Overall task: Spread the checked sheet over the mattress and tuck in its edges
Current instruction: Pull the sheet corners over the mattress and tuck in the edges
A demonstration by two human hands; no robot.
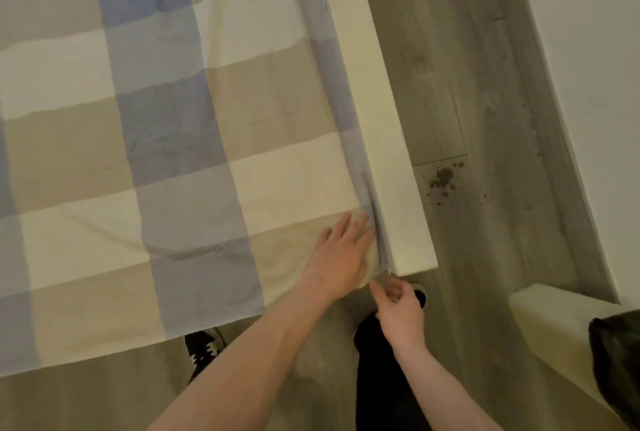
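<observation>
The checked sheet (166, 140), in blue, beige and cream squares, lies spread over the mattress and fills the left and middle of the view. Its right edge runs down into the gap beside a white bed rail (388, 140). My left hand (341, 257) lies flat with fingers apart on the sheet's near right corner, pressing it down next to the rail. My right hand (400, 313) is just below the rail's end, fingers pinched on the sheet's corner edge. The sheet's near edge hangs loose over the mattress front.
Grey wood-look floor (485, 119) runs between the rail and a white wall (595, 50), with dark stains (443, 181) near the rail's end. A white ledge (554, 320) with a dark object (620, 361) is at lower right. My dark shoes (204, 347) stand by the bed.
</observation>
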